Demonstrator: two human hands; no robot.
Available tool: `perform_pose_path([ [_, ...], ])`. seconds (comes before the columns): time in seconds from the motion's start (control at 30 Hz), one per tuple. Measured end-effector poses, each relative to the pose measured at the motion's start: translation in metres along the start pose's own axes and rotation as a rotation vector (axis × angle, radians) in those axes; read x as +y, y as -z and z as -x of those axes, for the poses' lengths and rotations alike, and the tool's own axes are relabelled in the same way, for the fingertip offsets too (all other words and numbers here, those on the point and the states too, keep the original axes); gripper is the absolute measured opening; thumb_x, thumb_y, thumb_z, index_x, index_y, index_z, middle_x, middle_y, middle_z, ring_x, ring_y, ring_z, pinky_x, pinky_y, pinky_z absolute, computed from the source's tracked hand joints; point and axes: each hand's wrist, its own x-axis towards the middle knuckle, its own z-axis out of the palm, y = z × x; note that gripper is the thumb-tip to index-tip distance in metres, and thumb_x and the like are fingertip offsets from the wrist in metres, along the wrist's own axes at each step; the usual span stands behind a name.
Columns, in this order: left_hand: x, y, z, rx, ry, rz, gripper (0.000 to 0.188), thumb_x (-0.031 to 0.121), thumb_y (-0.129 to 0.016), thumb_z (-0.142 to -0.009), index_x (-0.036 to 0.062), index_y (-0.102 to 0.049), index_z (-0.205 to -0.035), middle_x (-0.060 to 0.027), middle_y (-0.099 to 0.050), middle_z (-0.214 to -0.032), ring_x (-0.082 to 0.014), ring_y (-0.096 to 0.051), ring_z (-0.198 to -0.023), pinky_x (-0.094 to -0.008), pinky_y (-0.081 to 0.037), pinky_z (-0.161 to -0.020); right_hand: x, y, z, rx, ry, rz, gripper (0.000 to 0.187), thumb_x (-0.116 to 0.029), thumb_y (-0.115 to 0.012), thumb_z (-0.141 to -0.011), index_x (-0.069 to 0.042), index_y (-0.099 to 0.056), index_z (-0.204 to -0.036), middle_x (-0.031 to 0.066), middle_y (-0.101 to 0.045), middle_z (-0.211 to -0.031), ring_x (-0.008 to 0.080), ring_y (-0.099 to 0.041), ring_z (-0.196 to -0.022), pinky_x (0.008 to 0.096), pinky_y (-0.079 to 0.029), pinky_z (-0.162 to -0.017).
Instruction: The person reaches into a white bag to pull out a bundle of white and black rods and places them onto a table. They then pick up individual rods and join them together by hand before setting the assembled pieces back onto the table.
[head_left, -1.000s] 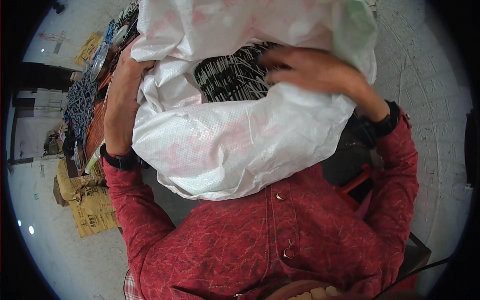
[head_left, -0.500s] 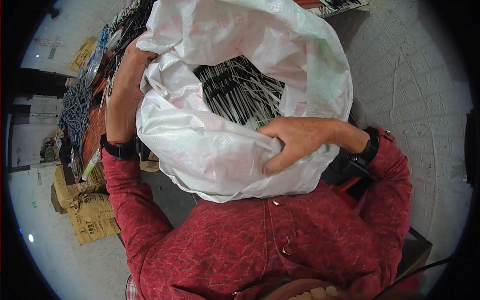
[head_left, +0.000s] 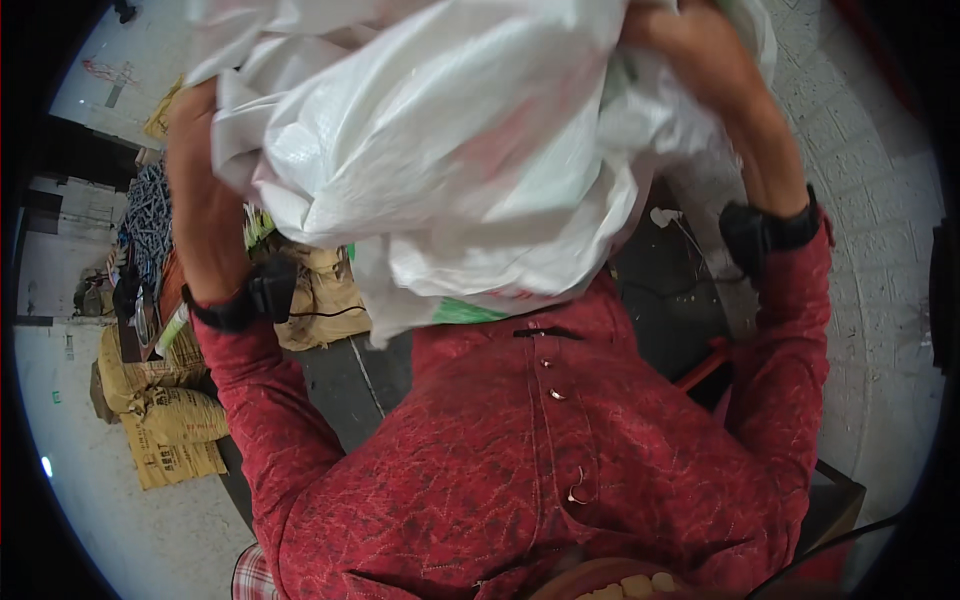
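Observation:
A big white woven plastic sack [head_left: 430, 150] with faint pink and green print hangs raised and crumpled in front of my chest. Its mouth faces away, so the thin strips inside are hidden. My left hand [head_left: 196, 130] grips the sack's left edge, its fingers tucked behind the folds. At the far right of the sack, my right hand [head_left: 690, 50] holds the gathered rim; motion smears it and its fingers are partly covered. A dark band [head_left: 770, 232] is around each wrist.
Yellow-brown paper sacks [head_left: 170, 410] lie stacked on the left. Past my left arm a pile of grey-blue pieces [head_left: 148, 215] covers a work surface. A pale brick-patterned wall [head_left: 870, 200] rises at the right. Another yellowish sack [head_left: 325, 300] lies below the white one.
Both hands have moved away from my body and farther apart, the right one most. The sack has lifted and tipped away, and its opening with the strips is out of sight.

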Motion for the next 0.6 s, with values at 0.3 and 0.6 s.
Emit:
perform_pose_path([
  [0.3, 0.004, 0.037, 0.046, 0.048, -0.235, -0.254, 0.035, 0.009, -0.053, -0.089, -0.0081, -0.058, -0.12, -0.0137, -0.066, -0.105, -0.0187, -0.066, -0.086, -0.0281, -0.054, -0.075, -0.011, -0.05, -0.075, -0.09, 0.208, -0.233, 0.026, -0.01, -0.06, -0.084, -0.003, -0.069, -0.107, 0.0025, -0.068, -0.099, 0.0131, -0.06, -0.089, 0.0272, -0.047, -0.083],
  [0.6, -0.046, 0.032, 0.025, 0.103, -0.032, 0.29, 0.033, 0.007, -0.053, -0.09, -0.0044, -0.058, -0.12, -0.0108, -0.065, -0.108, -0.0169, -0.065, -0.089, -0.0277, -0.053, -0.074, -0.033, -0.018, -0.048, -0.222, 0.083, 0.424, 0.041, -0.011, -0.063, -0.082, -0.003, -0.061, -0.122, 0.011, -0.066, -0.108, 0.016, -0.059, -0.099, 0.0282, -0.047, -0.085],
])
